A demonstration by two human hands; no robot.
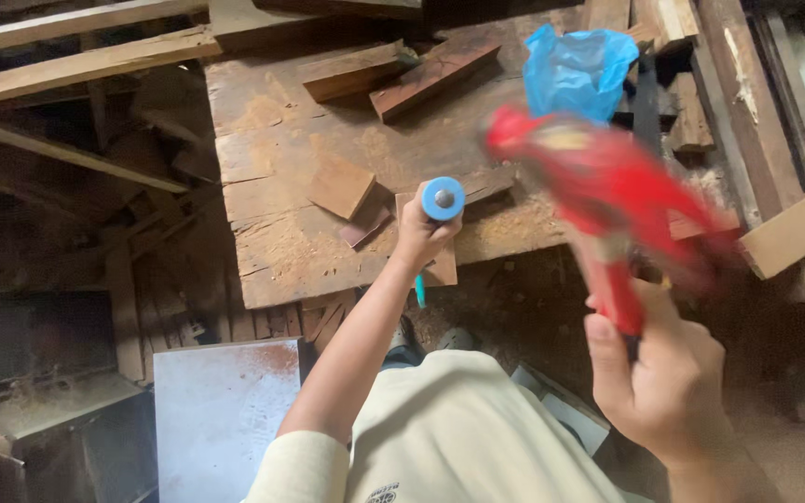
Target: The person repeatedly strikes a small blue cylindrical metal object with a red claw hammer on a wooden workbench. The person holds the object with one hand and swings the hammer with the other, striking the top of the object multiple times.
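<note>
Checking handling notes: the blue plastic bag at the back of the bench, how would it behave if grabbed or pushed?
The blue plastic bag looks thin and crumpled, so probably floppy and light, collapsing under a grip rather than sliding as one piece. It sits among rough timber offcuts, so it may snag. Contents cannot be seen.

A rough woodworking shop is showing here: a worn plank desk (272, 140) dusted with sawdust is carrying wood offcuts (393, 73), and timber planks (76, 65) are lying stacked all around.
</note>
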